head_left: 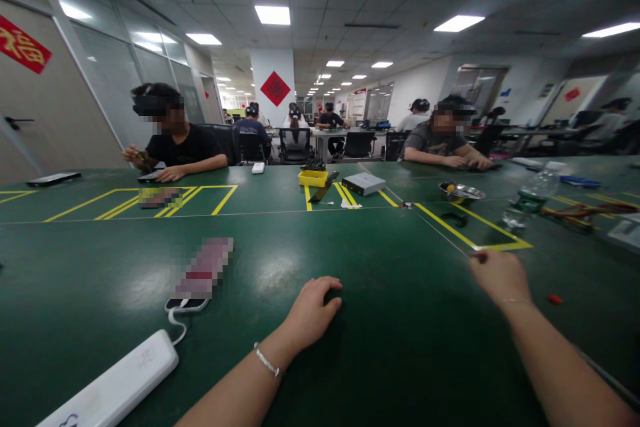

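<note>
My left hand (pixel 313 310) rests on the green table (pixel 380 347), its fingers curled loosely downward, and I see nothing in it. My right hand (pixel 497 275) is farther right, near the corner of a yellow taped outline (pixel 500 243). Its fingers pinch together around a small dark thing (pixel 479 255) that I cannot make out. A small red piece (pixel 554 298) lies on the table just right of that wrist. A phone (pixel 200 273) lies to the left of my left hand, cabled to a white power bank (pixel 117 383).
A yellow tray (pixel 313 177), a white box (pixel 363 183), a metal bowl (pixel 461 193) and a plastic bottle (pixel 535 195) stand farther back. Two people sit across the table, one at left (pixel 173 140) and one at right (pixel 443 137). More people sit at desks behind.
</note>
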### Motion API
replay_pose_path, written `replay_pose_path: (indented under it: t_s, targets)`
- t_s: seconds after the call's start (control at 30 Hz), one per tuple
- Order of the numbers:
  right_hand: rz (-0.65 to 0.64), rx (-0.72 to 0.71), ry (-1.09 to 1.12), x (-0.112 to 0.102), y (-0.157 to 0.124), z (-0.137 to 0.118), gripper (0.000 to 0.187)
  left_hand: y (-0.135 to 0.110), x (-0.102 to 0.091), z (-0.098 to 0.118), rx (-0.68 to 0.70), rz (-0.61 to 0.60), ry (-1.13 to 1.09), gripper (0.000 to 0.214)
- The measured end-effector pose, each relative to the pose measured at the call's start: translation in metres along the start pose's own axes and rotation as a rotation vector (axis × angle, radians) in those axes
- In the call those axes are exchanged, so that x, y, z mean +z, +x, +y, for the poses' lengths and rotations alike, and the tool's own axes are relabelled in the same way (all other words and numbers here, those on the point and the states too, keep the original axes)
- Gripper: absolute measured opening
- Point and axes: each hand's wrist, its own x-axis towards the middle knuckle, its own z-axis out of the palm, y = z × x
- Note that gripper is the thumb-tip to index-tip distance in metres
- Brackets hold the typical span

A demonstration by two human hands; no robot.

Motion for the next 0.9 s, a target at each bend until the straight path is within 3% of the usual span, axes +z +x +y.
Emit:
replay_pose_path:
  t_s: [0.13,0.23,0.33,0.43,0.53,0.63,0.77,0.83,0.9]
  targets:
    - [-0.175,-0.336,0.307,0.017,-0.047,-0.103,0.021,0.003,0.003,-0.005,-0.073,0.021,-0.14,0.03]
    - [-0.32,-0.608,0.509,0.026,-0.094,-0.161,0.016,0.004,0.003,-0.004,-0.057,0.006,-0.264,0.034]
    - [-0.374,-0.777,0.571,0.028,-0.128,-0.187,0.019,0.005,0.003,-0.002,0.03,-0.049,-0.309,0.03]
    - [-0.378,-0.872,0.554,0.025,-0.139,-0.191,0.023,0.006,0.004,-0.003,0.037,-0.07,-0.334,0.023]
    - [-0.38,-0.979,0.506,0.019,-0.127,-0.183,0.037,0.008,0.003,-0.006,-0.011,-0.021,-0.454,0.022]
    - [-0.202,-0.923,0.343,0.018,-0.094,-0.157,0.035,0.009,0.0,-0.008,-0.125,0.082,-0.619,0.026]
    - [0.093,-0.562,-0.002,0.024,-0.033,-0.076,0.034,0.01,-0.003,-0.013,-0.205,0.173,-0.832,0.029]
    - [0.117,-0.302,-0.131,0.025,-0.009,-0.025,0.041,0.011,-0.003,-0.015,-0.205,0.185,-0.927,0.03]
    - [0.064,-0.004,-0.176,0.025,0.006,0.023,0.047,0.011,-0.003,-0.017,-0.206,0.196,-1.007,0.03]
